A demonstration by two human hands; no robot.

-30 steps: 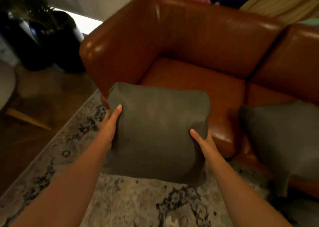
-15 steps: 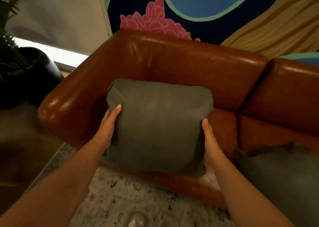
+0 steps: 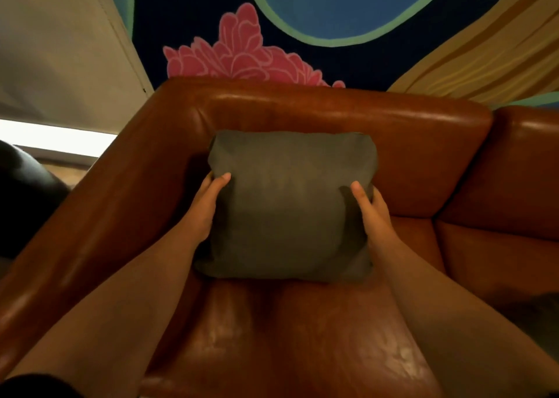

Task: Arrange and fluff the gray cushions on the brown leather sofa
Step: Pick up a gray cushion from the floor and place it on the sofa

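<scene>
A gray cushion (image 3: 287, 210) stands upright in the left corner of the brown leather sofa (image 3: 302, 104), its top edge against the backrest and its bottom on the seat. My left hand (image 3: 205, 207) grips the cushion's left side, thumb on the front and fingers behind. On the opposite side my right hand (image 3: 373, 213) grips it the same way. A dark patch at the lower right edge (image 3: 532, 310) looks like part of a second gray cushion, mostly out of view.
The sofa's left armrest (image 3: 106, 216) runs close beside the cushion. A black plant pot (image 3: 24, 204) sits on the floor to the left of it. Behind the sofa is a painted wall with a pink flower (image 3: 242, 55).
Both hands carried the cushion forward from over the rug into the sofa's left corner against the backrest. My view moved closer, and the second cushion slid almost out of view at right.
</scene>
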